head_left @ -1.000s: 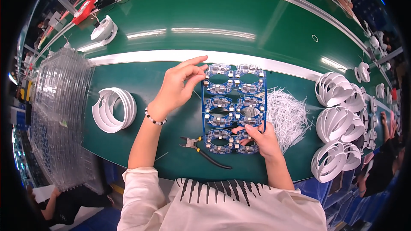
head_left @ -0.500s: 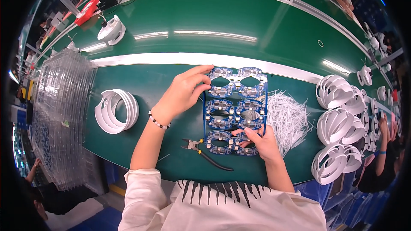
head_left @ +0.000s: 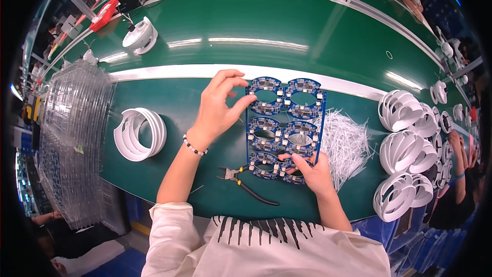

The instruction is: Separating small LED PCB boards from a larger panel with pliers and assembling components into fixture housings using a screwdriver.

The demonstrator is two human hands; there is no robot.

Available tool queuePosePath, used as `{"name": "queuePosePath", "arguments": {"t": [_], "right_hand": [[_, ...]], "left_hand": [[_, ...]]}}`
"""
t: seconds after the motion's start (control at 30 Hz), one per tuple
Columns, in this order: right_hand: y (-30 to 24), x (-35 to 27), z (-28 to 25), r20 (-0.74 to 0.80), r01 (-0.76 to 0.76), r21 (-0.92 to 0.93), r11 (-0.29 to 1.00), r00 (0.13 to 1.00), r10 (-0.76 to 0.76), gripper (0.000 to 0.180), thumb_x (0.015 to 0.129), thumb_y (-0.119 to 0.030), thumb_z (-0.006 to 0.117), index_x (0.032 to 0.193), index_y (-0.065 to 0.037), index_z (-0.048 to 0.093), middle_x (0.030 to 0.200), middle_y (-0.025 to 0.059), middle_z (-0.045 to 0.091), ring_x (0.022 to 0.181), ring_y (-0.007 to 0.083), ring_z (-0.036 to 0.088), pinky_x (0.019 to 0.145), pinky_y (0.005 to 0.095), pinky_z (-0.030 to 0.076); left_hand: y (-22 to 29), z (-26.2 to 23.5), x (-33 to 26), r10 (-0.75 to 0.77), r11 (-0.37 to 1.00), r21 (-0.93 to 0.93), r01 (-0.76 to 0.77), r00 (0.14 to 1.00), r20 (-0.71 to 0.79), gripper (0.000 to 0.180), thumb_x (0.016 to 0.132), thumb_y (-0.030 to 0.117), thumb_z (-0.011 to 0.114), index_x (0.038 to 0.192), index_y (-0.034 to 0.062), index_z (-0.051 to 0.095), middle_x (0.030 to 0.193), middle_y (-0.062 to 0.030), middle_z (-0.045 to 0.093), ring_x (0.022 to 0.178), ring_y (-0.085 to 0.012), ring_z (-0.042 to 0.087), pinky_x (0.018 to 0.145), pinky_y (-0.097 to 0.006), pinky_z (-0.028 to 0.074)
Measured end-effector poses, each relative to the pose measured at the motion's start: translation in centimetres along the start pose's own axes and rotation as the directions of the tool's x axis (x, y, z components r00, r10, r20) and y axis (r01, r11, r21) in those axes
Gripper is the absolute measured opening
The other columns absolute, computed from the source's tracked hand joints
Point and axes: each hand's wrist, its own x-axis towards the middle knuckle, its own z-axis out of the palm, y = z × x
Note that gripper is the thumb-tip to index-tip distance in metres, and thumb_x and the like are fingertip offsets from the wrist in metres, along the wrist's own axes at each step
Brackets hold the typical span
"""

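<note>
One blue circuit panel (head_left: 284, 125), one pair of pliers (head_left: 246, 184), two hands (head_left: 218, 110).

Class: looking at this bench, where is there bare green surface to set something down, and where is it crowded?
Free: the green belt beyond the white stripe, and between the white rings and the left hand. Crowded: from the blue circuit panel rightward, with white strips and stacked ring housings.

Left hand (head_left: 218, 107) shifted down, fingertips now pinching circuit panel (head_left: 283, 128) top-left edge.
</note>
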Motion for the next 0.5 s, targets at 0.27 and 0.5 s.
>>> {"name": "queuePosePath", "arguments": {"t": [0.27,0.5], "right_hand": [[-0.5,-0.3,0.4,-0.036,0.002,0.016,1.000,0.999,-0.002,0.024,0.087,-0.006,0.050,0.108,0.005,0.052,0.094,0.0120,0.063,0.082,0.0156,0.061,0.060,0.0236,0.053],[1.1,-0.6,0.0,-0.106,0.062,-0.024,0.998,0.992,-0.065,0.025,0.086,-0.003,0.049,0.110,0.006,0.046,0.093,0.0161,0.061,0.079,0.0219,0.063,0.051,0.0247,0.053]], "left_hand": [[0.5,0.6,-0.8,-0.269,0.956,0.155,0.251,0.957,0.111,0.030,0.072,0.029,0.068,0.063,0.0029,0.058,0.056,-0.0109,0.058,0.050,-0.0241,0.059,0.048,-0.031,0.046],[0.1,1.1,-1.9,-0.144,0.976,0.176,0.130,0.987,0.070,0.020,0.080,0.018,0.058,0.069,0.0017,0.057,0.064,-0.0155,0.058,0.059,-0.0330,0.058,0.054,-0.040,0.046]]}}
